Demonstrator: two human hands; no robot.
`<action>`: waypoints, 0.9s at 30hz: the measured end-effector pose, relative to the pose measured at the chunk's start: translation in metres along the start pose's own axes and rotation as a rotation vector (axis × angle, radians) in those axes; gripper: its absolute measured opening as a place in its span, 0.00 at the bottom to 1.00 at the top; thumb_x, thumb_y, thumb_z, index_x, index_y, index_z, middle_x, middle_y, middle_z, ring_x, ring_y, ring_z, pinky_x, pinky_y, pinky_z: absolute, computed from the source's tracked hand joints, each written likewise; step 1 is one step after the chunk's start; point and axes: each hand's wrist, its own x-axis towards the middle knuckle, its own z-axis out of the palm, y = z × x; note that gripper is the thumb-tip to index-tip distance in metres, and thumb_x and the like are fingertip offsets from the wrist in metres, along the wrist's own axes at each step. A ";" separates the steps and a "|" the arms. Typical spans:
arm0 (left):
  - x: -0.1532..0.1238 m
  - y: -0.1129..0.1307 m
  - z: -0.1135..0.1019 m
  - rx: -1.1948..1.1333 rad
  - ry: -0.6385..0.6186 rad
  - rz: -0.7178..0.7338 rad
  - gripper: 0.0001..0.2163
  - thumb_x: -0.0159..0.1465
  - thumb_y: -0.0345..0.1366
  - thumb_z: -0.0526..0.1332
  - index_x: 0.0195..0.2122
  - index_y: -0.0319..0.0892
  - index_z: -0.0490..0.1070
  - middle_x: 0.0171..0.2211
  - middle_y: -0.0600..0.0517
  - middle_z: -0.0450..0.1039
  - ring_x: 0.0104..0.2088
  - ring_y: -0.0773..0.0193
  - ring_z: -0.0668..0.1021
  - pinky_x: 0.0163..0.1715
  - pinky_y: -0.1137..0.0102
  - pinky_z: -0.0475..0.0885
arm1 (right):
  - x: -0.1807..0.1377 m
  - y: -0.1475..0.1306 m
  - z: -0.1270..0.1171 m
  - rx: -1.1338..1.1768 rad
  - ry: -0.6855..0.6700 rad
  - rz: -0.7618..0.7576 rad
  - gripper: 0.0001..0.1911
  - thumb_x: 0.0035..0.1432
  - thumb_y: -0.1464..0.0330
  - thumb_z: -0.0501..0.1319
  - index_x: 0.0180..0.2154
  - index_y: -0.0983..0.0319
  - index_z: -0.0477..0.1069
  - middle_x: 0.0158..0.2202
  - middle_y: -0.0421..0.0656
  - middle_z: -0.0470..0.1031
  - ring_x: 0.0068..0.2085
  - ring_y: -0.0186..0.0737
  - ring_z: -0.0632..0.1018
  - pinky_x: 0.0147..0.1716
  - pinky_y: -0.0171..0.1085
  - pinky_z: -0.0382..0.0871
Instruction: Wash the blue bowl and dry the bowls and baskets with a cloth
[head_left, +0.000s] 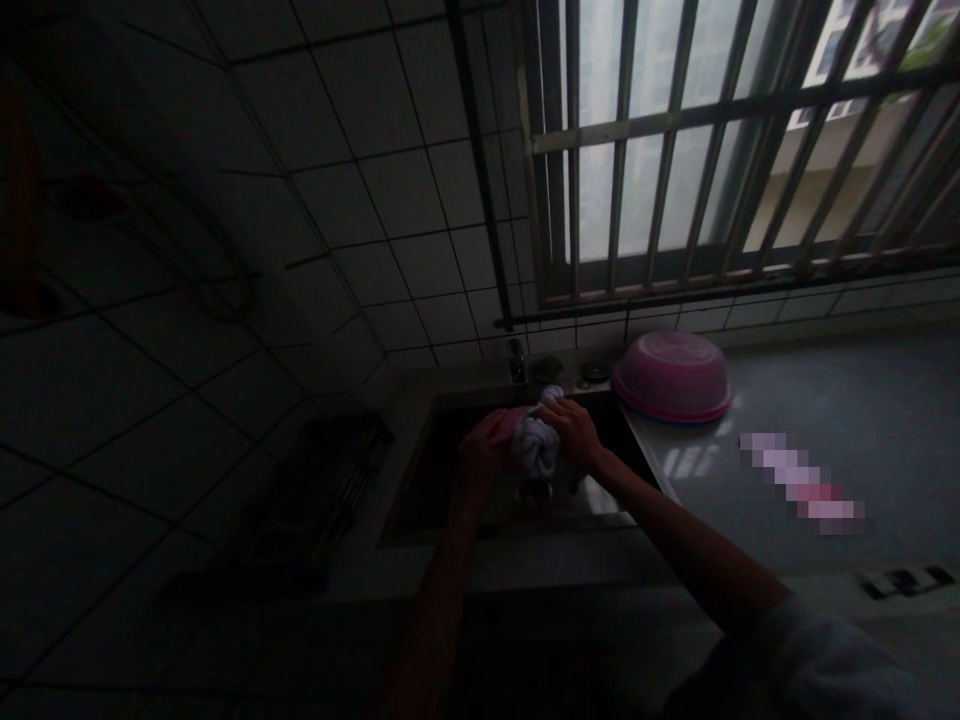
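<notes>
Over the sink [435, 490], a twisted, bunched cloth [538, 447] hangs between my two hands. It looks grey-white at the right and pink at the left; whether this is one cloth or two I cannot tell. My left hand [478, 452] is closed on the pink end. Wrapped round the grey-white part near its top is my right hand [574, 430]. The sink's round drain [535, 492] shows just below the cloth. Dim light hides much of the fingers and the sink's inside.
A pink basin [673, 375] lies upside down on the counter [825, 400], right of the sink. Behind the sink are a tap [516, 362], a green item [547, 370] and a dark round object [595, 372]. A dark rack [330, 490] stands left; a barred window [660, 140] is above.
</notes>
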 end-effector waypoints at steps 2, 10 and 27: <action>-0.005 -0.018 0.010 -0.125 0.062 -0.117 0.19 0.62 0.32 0.67 0.55 0.44 0.82 0.60 0.45 0.81 0.60 0.50 0.81 0.66 0.56 0.73 | -0.008 0.011 0.019 0.091 0.023 0.071 0.11 0.68 0.72 0.60 0.47 0.57 0.79 0.46 0.49 0.82 0.49 0.48 0.77 0.49 0.40 0.69; -0.004 -0.060 0.011 -0.282 0.303 -0.325 0.21 0.61 0.26 0.61 0.54 0.38 0.81 0.55 0.41 0.83 0.56 0.49 0.84 0.60 0.52 0.77 | -0.036 0.076 0.074 0.498 0.170 0.595 0.10 0.59 0.69 0.58 0.34 0.62 0.79 0.33 0.48 0.83 0.35 0.46 0.80 0.34 0.36 0.72; -0.008 -0.027 0.020 -0.289 0.157 -0.296 0.19 0.60 0.29 0.66 0.54 0.40 0.83 0.56 0.42 0.83 0.57 0.49 0.83 0.63 0.54 0.76 | -0.031 0.049 0.057 0.398 0.231 0.356 0.13 0.62 0.71 0.58 0.44 0.60 0.80 0.43 0.46 0.84 0.41 0.45 0.78 0.42 0.37 0.72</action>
